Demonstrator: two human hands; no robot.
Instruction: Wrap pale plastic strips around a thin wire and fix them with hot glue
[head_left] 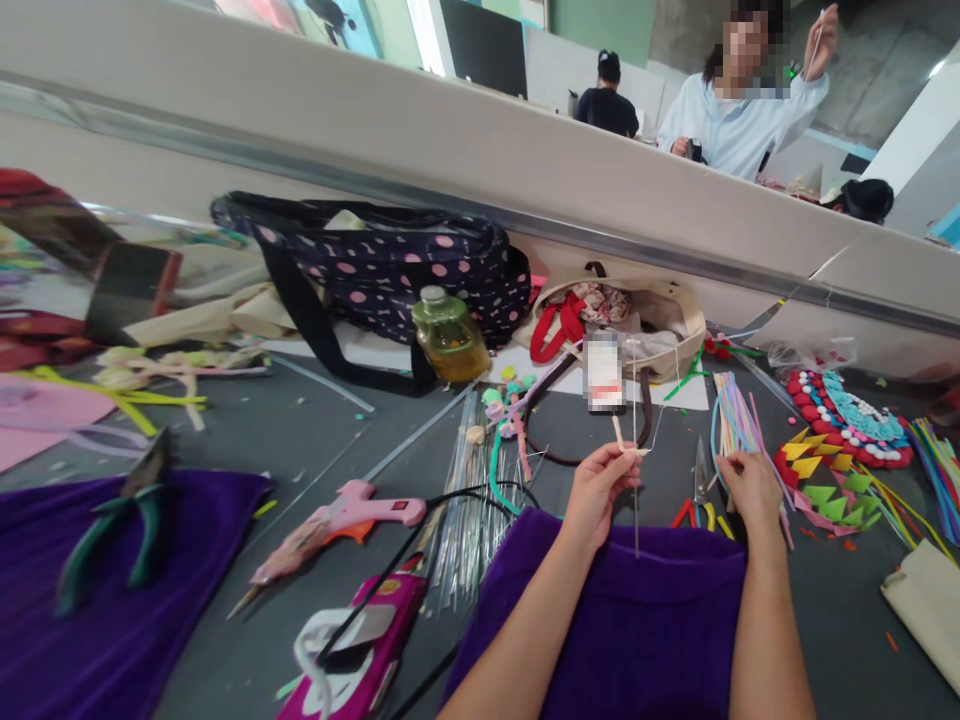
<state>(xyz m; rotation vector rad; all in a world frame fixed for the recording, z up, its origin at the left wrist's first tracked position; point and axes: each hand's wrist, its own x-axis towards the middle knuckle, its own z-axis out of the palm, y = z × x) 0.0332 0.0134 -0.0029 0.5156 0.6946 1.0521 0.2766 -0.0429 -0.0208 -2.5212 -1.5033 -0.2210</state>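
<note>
Left hand (600, 482) pinched shut on thin wire (635, 500), held upright over purple cloth (645, 610). Right hand (752, 490) curled loosely, fingertips on pastel pipe cleaners (733, 420); grip unclear. One pink glue gun (341, 525), one green-handled pliers (120, 525), one scissors (700, 490), two bags behind. Bundle of stiff clear rods (469, 500) between.

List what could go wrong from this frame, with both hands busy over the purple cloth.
1. The left hand pinches a thin wire upright; its end might poke skin or snag the purple cloth.
2. The right hand reaches among pipe cleaners right beside the scissors, so it could brush the blades.
3. The glue gun cord runs near the forearm and might get dragged.
</note>
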